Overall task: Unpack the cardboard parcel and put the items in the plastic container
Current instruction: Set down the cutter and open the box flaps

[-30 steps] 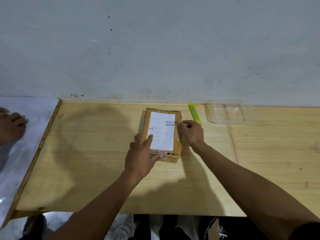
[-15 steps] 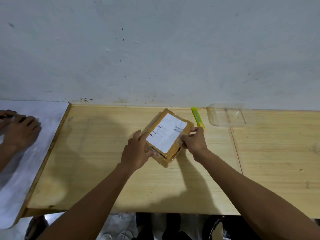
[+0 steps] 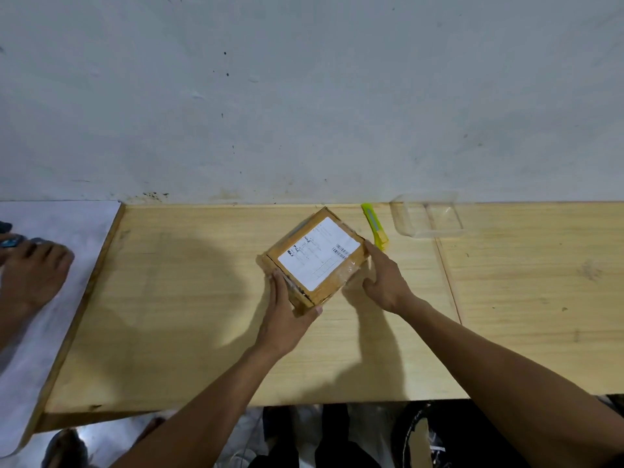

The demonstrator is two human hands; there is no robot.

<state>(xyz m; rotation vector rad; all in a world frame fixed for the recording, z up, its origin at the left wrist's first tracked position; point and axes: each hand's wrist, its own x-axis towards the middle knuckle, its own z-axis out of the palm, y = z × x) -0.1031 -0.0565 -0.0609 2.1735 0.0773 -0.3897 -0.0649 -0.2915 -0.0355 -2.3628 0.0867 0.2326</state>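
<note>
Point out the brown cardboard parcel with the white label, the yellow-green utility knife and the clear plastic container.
brown cardboard parcel (image 3: 315,253): head view, on its white label.
yellow-green utility knife (image 3: 374,226): head view, mid-handle.
clear plastic container (image 3: 427,216): head view, on its see-through floor.

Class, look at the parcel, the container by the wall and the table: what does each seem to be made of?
Parcel: brown cardboard, seemingly wrapped in clear glossy tape that crinkles and shines at its edges, with a white paper label.
Container: clear plastic; the table shows through it.
Table: pale wood or wood-look laminate, with grain lines and a matte finish.
</note>
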